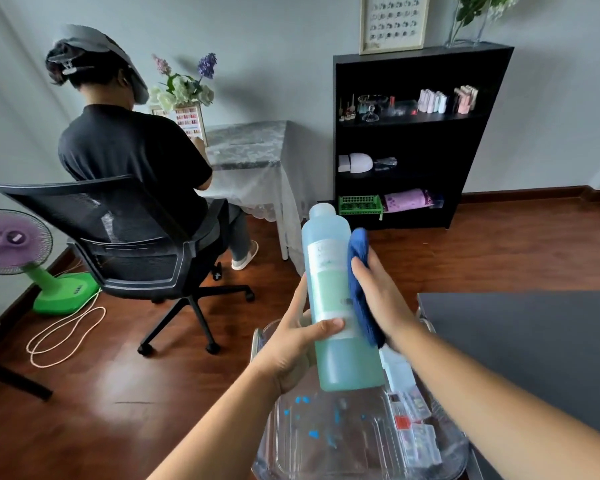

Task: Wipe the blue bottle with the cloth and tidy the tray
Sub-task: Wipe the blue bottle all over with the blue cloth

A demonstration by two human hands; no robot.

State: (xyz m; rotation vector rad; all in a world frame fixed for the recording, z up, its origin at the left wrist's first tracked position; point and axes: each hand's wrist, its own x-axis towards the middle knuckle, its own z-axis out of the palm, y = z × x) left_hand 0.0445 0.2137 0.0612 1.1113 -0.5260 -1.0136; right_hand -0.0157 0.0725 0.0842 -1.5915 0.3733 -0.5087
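Fingers (326,329) of the left hand (291,344) curl round the blue bottle (340,306), upright above the tray (326,459); right hand (381,299) presses the cloth (359,271) against its side; wiping seems underway; tidying waits.

- The left hand (291,344), in the lower middle of the frame, is bare.
- Its thumbnail (327,324) is short and rounded.
- The left forearm (215,427) is slim and bare from the wrist down to the bottom edge of the frame.
- The right hand (378,292), just right of centre, is bare too, and its smooth back faces the camera.
- The right forearm (482,386) is bare all the way to the lower right corner, where the wide lens makes it look broader.
- Any clothing lies outside the frame and cannot be told.
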